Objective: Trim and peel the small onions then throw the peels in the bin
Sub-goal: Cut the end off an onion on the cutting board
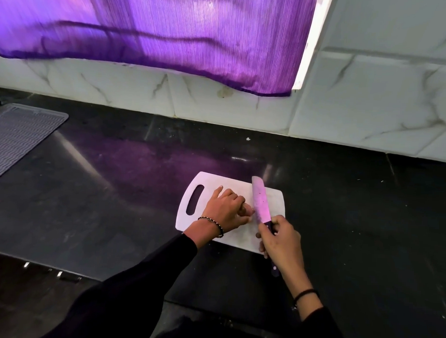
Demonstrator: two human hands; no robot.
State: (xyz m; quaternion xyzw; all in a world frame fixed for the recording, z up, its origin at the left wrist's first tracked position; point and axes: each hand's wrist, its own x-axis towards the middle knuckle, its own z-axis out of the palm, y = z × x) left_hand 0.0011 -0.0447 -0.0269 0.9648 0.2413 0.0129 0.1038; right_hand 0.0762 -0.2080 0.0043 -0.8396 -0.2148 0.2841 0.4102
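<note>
White plastic cutting board [216, 185]: flat on black bench, steadying the cut.
Left hand [225, 209]: curled, probably pinning a small onion [248, 209].
Right hand [281, 243]: closed round dark-handled knife [261, 201], blade beside fingertips for trimming.

No readable text, labels, brands or numbers anywhere: white plastic cutting board [241, 192], broad steel knife blade [261, 200], grey ribbed drying mat [18, 134], purple sheer curtain [171, 33] and marble-pattern wall tiles [371, 98] all carry no markings.
</note>
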